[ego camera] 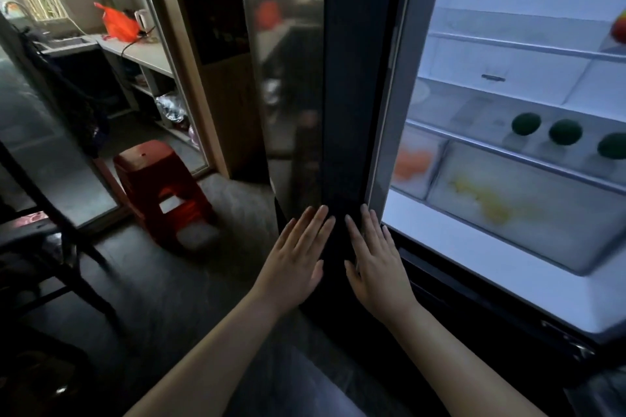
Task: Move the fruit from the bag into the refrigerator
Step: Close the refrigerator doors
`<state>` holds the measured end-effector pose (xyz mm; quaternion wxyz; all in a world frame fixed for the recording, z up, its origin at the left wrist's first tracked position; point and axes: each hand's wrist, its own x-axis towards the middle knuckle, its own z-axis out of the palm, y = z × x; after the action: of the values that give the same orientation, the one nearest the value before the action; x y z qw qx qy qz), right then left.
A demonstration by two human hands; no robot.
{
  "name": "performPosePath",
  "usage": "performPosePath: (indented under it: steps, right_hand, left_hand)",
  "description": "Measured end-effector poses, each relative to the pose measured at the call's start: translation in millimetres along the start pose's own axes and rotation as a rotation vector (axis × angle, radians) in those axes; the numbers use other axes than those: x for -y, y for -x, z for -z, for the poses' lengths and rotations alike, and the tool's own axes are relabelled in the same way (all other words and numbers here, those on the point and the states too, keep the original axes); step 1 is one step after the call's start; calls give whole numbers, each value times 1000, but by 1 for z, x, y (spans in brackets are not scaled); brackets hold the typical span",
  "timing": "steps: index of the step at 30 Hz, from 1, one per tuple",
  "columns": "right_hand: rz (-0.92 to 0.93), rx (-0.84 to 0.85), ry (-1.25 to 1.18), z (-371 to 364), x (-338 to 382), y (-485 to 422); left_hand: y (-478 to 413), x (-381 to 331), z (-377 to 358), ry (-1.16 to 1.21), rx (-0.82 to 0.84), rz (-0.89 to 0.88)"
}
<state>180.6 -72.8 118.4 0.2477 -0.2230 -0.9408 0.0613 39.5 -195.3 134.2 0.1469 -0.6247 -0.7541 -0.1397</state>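
Observation:
The refrigerator [508, 264] stands open on the right, lit inside. Three dark green round fruits [565, 132] sit in a row on its lower glass shelf. Orange and yellow items show blurred through the drawers [491, 200] below. A red fruit [619, 27] is cut off at the right edge of an upper shelf. The dark refrigerator door [342, 95] stands edge-on in the middle. My left hand [298, 261] and my right hand [376, 264] lie flat with straight fingers against the door's lower edge, holding nothing. An orange plastic bag [118, 24] sits on the far counter at upper left.
A red plastic stool [159, 186] stands on the dark floor to the left of the door. A dark chair frame [50, 213] fills the left side. The far counter [142, 51] carries a white kettle [141, 19], with a sink [64, 42] beside it.

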Motion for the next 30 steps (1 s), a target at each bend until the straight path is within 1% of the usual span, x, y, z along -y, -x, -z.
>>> performPosePath:
  steps: [5,7,10,12,14,17,21,25,30]
  right_hand:
    - [-123,-5,-21,5,-19,-6]
    - [-142,-11,-10,6,-24,-7]
    - [-133,-47,-13,4,-25,-8]
    - [-132,-100,-29,0,-19,-8]
    - [-118,-189,-56,-4,-11,-10]
    - [-60,-329,-31,-11,0,-19]
    - [-50,-466,-3,-18,8,-35]
    - [-82,-530,36,-22,9,-38]
    - [-87,-552,200,-25,9,-39]
  left_hand:
    - [-34,-7,1,134,46,-144]
    - [-46,-5,2,172,6,-156]
    - [-63,7,3,177,-121,-135]
    - [-69,21,0,184,-193,-168]
    - [-73,33,-2,208,-262,-204]
    - [-78,50,-4,200,-348,-293]
    - [-87,63,-8,212,-384,-397]
    - [-99,66,-15,221,-400,-444]
    - [-120,69,-23,197,-427,-529]
